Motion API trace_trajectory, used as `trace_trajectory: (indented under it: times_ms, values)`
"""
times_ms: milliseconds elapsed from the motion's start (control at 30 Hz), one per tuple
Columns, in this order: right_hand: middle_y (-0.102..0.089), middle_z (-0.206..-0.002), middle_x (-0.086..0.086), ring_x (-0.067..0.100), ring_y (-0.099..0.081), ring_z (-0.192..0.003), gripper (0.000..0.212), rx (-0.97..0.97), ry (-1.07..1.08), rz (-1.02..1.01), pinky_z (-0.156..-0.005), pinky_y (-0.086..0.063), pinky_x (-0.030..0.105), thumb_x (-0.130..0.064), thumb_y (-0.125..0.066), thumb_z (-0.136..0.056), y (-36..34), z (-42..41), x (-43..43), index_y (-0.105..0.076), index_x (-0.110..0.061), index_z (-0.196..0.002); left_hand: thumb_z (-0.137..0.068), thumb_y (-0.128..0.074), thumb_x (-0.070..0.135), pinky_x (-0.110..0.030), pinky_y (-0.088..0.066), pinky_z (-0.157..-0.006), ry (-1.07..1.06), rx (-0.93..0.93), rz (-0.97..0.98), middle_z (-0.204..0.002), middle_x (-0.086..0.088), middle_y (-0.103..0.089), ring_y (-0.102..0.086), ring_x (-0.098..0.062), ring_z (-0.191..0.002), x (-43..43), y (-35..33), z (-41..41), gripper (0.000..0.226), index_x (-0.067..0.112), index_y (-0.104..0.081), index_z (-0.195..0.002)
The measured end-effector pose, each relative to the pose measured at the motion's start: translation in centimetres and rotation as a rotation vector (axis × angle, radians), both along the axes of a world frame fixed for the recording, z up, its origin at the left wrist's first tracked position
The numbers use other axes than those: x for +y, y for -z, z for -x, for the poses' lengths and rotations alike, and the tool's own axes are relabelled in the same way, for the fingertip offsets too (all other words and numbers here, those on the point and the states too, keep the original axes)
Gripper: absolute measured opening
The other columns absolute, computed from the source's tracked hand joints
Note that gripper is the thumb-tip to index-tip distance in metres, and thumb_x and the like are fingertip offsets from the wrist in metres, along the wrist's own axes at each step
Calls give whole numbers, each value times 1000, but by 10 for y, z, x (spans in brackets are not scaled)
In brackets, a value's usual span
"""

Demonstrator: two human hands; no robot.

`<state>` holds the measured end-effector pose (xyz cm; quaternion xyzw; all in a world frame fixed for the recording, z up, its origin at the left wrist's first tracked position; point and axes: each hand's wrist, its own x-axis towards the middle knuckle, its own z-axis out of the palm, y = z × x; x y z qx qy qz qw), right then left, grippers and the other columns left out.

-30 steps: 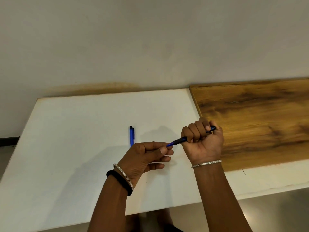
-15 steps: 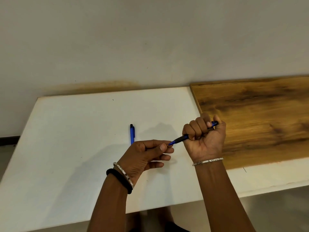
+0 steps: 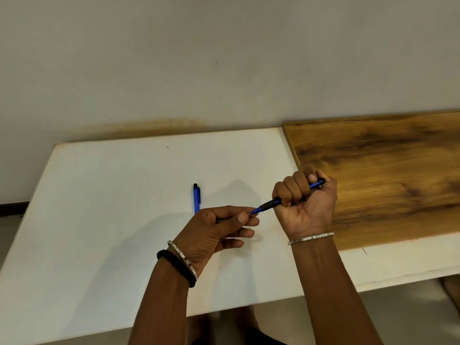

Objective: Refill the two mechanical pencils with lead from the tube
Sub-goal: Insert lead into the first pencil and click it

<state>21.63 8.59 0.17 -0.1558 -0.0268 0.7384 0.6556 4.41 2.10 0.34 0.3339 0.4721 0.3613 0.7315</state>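
Note:
My right hand (image 3: 305, 205) grips a blue mechanical pencil (image 3: 270, 204) in a fist above the white table (image 3: 99, 220). The pencil's black grip and tip point left and down, and its rear end pokes out by my thumb. My left hand (image 3: 219, 230) pinches thumb and forefinger right at the pencil's tip; whether a lead is between them is too small to tell. A second blue pencil (image 3: 196, 196) with a black cap lies flat on the table, just beyond my left hand. No lead tube is visible.
A wooden board (image 3: 388, 170) covers the table's right part, next to my right hand. A pale wall (image 3: 224, 58) rises directly behind the table. The table's front edge runs below my wrists, with floor beneath.
Both hands have stayed together at the pencil tip. My right thumb has shifted slightly over the pencil's rear end. The pencil on the table has not moved.

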Motion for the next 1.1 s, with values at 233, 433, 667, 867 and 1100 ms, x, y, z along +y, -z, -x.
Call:
trace_trajectory:
  times_ms: [233, 433, 667, 867, 1100]
  values:
    - [-13, -45, -7, 9, -10, -36, 37, -47, 2, -6, -34, -18, 19, -37, -32, -93, -3, 0, 0, -36, -18, -61, -71, -72, 41, -20, -55, -66, 15, 2, -10, -102, -3, -76, -72, -11, -84, -1, 0, 0, 36, 24, -75, -103]
    - [-13, -46, -7, 9, -10, -37, 29, -73, 14, -7, -33, -19, 19, -30, -34, -88, -6, 1, 0, -40, -17, -63, -73, -71, 40, -20, -55, -66, 21, 0, -10, -103, -3, -76, -72, -11, -85, 0, 0, 1, 36, 24, -75, -105]
    - [-14, -47, -6, 9, -11, -37, 31, -98, 14, -19, -34, -20, 17, -30, -31, -91, -8, 1, 1, -43, -16, -65, -72, -71, 39, -20, -55, -66, 31, 0, -13, -104, -3, -76, -72, -11, -85, 0, 0, 2, 36, 24, -75, -105]
    - [-14, -47, -6, 9, -11, -37, 40, -107, 19, -12, -36, -20, 17, -36, -28, -96, -8, 0, 0, -45, -16, -66, -73, -71, 38, -20, -56, -65, 37, 2, -10, -105, -3, -75, -72, -11, -86, 0, 1, 1, 35, 24, -74, -105]
    - [-13, -47, -6, 9, -10, -37, 41, -101, 17, -5, -35, -18, 17, -38, -29, -96, -9, 1, -1, -47, -16, -66, -71, -73, 41, -20, -56, -66, 41, 0, -18, -105, -2, -75, -72, -12, -87, 0, 2, 1, 38, 25, -74, -105]
